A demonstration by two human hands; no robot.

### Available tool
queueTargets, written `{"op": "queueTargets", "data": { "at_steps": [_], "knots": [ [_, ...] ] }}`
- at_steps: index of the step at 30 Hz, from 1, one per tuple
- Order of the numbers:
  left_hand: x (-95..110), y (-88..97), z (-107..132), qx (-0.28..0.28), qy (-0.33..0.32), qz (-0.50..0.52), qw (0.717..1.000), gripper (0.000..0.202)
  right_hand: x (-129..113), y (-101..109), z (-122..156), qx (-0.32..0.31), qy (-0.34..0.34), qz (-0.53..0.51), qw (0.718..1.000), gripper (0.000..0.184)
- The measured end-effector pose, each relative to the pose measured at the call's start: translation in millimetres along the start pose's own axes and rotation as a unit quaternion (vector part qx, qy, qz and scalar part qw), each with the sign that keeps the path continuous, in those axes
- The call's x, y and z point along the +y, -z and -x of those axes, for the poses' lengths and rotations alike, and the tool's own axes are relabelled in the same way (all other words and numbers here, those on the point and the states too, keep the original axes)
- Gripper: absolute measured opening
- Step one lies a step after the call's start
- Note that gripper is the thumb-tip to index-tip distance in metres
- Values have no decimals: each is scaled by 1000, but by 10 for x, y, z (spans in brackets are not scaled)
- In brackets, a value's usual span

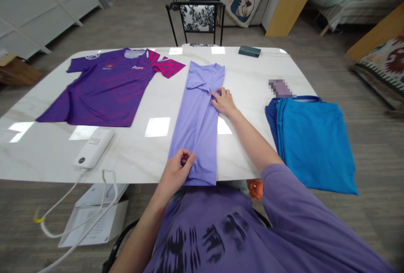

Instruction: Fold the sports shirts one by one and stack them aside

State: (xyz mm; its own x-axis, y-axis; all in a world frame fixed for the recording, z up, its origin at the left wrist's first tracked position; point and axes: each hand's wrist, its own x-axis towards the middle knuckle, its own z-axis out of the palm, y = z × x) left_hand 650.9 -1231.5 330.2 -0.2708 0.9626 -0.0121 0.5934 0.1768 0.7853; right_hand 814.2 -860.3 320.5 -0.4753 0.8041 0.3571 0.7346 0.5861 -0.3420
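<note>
A lavender T-shirt [202, 117], folded lengthwise into a long strip, lies on the table in front of me with its collar at the far end. A sleeve is folded over its upper part. My left hand [178, 170] is at the near end, fingers curled and thumb and forefinger pinching the fabric close to the hem. Farther up, my right hand [223, 101] rests at the strip's right edge, its fingertips closed on the fabric just below the folded sleeve.
On the white table [246, 155] lie a purple jersey [104, 92], a white power strip [94, 149], a dark green case [249, 51], a pixelated item [280, 88] and folded blue clothing [315, 142], which overhangs the right edge. A chair [198, 18] stands beyond; someone sits farther back.
</note>
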Motion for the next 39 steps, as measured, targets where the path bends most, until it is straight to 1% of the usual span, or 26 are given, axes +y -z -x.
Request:
{"op": "queueTargets", "data": {
  "at_steps": [3, 4, 6, 8, 9, 11, 13, 14, 16, 17, 18, 19, 20, 21, 22, 23, 24, 27, 30, 32, 33, 34, 36, 38, 39],
  "knots": [
    [-10, 34, 38, -15, -25, -62, 998, 31, 34, -8, -7, 5, 13, -6, 1000, 62],
    [-30, 66, 61, -20, -49, -89, 995, 31, 34, 0, -15, 10, 15, -8, 1000, 61],
    [-101, 160, 127, -27, -133, -146, 980, 39, -3, 54, -35, 25, 10, -7, 1000, 64],
    [-213, 267, 210, -41, -230, -206, 950, 50, -100, 177, -31, 50, 7, -15, 999, 68],
    [-279, 312, 254, -53, -268, -237, 932, 57, -171, 265, -2, 59, 13, -27, 998, 67],
    [-413, 363, 336, -80, -317, -293, 899, 72, -349, 480, 154, 46, 53, -70, 995, 61],
    [-521, 353, 407, -89, -340, -336, 874, 80, -541, 709, 480, -7, 116, -123, 986, 53],
    [-559, 335, 437, -85, -347, -353, 864, 80, -628, 812, 709, -43, 148, -144, 978, 50],
    [-609, 306, 489, -78, -365, -375, 849, 77, -761, 959, 1268, -115, 205, -168, 957, 50],
    [-631, 310, 509, -75, -373, -379, 844, 76, -802, 992, 1576, -148, 237, -166, 946, 54],
    [-658, 330, 523, -69, -377, -381, 841, 77, -826, 996, 1886, -172, 265, -156, 936, 62],
    [-696, 369, 532, -59, -379, -381, 842, 79, -833, 972, 2185, -181, 282, -138, 932, 78],
    [-747, 421, 533, -46, -377, -380, 843, 81, -827, 925, 2461, -185, 289, -116, 932, 94],
    [-810, 481, 527, -34, -374, -380, 846, 83, -812, 858, 2706, -184, 292, -92, 934, 106],
    [-882, 542, 516, -26, -372, -380, 846, 83, -794, 780, 2914, -177, 291, -67, 938, 113],
    [-958, 594, 503, -23, -377, -379, 845, 81, -777, 697, 3085, -165, 286, -42, 943, 114],
    [-1030, 633, 489, -23, -387, -377, 841, 78, -767, 613, 3220, -148, 278, -18, 949, 111],
    [-1166, 645, 476, -7, -419, -360, 833, 71, -791, 397, 3451, -79, 237, 35, 968, 92],
    [-1136, 550, 528, 26, -436, -326, 838, 56, -860, 298, 3550, -22, 209, 44, 977, 83],
    [-1040, 490, 614, 37, -438, -286, 852, 45, -905, 344, 3606, -8, 197, 20, 980, 73],
    [-976, 472, 678, 32, -436, -259, 861, 40, -926, 411, 3639, -17, 196, -2, 981, 66],
    [-901, 464, 756, 21, -434, -224, 873, 36, -948, 510, 3678, -38, 197, -33, 979, 59],
    [-727, 481, 957, -9, -425, -141, 894, 31, -1003, 789, 3770, -112, 203, -116, 966, 48],
    [-520, 533, 1188, -37, -418, -57, 906, 27, -1074, 1135, 3863, -190, 210, -203, 937, 42],
    [-406, 570, 1295, -46, -417, -20, 908, 26, -1113, 1313, 3897, -214, 211, -240, 923, 41]
  ]
}}
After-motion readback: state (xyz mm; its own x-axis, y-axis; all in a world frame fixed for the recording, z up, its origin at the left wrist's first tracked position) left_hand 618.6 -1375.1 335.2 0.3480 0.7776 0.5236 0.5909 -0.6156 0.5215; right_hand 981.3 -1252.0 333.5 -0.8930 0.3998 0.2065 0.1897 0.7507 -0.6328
